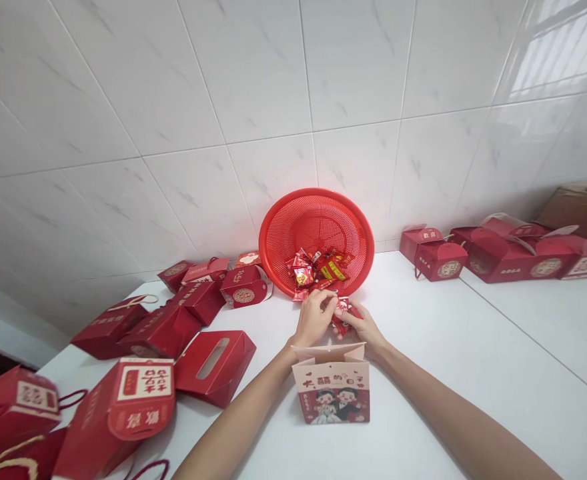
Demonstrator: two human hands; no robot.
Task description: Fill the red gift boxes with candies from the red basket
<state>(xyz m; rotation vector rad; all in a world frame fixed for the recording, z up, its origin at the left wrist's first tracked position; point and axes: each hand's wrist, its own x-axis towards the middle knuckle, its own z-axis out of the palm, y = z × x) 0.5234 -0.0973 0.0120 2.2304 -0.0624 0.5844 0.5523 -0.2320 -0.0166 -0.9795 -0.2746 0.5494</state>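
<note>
Just in front of the red plastic basket (318, 200), my two hands are close together. My right hand (367, 328) is closed around red wrapped candy packets (342, 320). The curled fingers of my left hand (316, 317) pinch at the same packets; the fingertips are partly hidden. Inside the basket, which leans against the wall, lies a heap of red and yellow candy packets (318, 270). Between my forearms stands an open-topped paper gift box (331, 393) with a cartoon bridal couple on its front. How much it holds is hidden.
Several red gift boxes (146, 327) crowd the left side of the white table (423, 360), some with cord handles. More red boxes (518, 253) line the wall at the right, with a brown cardboard box (581, 203) behind them. A tiled wall (273, 80) bounds the back.
</note>
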